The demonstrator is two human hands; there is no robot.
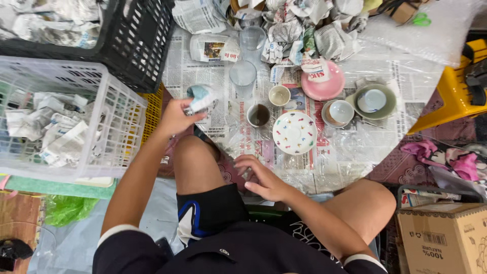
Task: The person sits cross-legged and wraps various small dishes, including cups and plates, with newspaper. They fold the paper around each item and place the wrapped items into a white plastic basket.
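Holding a small cup half-wrapped in newspaper (202,98), my left hand (175,117) is closed on it; the bundle juts up and right from the fingers, with the white plastic crate (109,127) just left. My right hand (264,180) lies open and empty on the newspaper sheet, the speckled saucer (294,133) just above-right, nearer it.

head cam | looks steeply down | near, roughly arm's reach above floor
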